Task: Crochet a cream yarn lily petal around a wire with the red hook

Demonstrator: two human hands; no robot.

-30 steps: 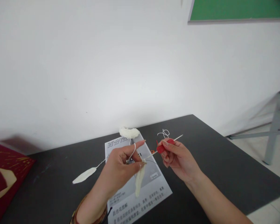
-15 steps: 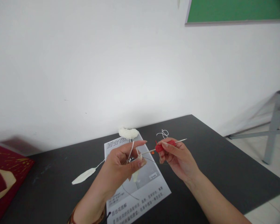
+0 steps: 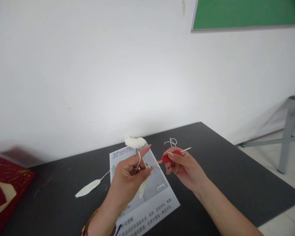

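Note:
My right hand (image 3: pixel 180 162) grips a crochet hook (image 3: pixel 172 156) by its red handle, its metal shaft pointing left to the work. Between the thumb and fingers of my left hand (image 3: pixel 129 172) is a small cream crochet piece (image 3: pixel 142 189), part of it hanging below the thumb. White yarn (image 3: pixel 139 158) runs over my raised left index finger. The hook's tip meets the piece at my left fingertips, where fine detail is too small to make out. A thin dark wire or strand passes there too. Beneath both hands lies a printed sheet (image 3: pixel 159 201).
A bundle of cream yarn (image 3: pixel 135 142) rests at the sheet's top edge by the wall. A finished-looking cream leaf shape (image 3: pixel 88 188) lies left on the black table (image 3: pixel 226 183). A white yarn loop (image 3: pixel 171 142), an orange marker (image 3: pixel 160 162) and a red bag or box (image 3: pixel 11 190) are nearby.
My right hand and the hook have shifted slightly left, toward my left hand. The cream piece hangs a little lower and more visibly below my left thumb. The view has tilted slightly.

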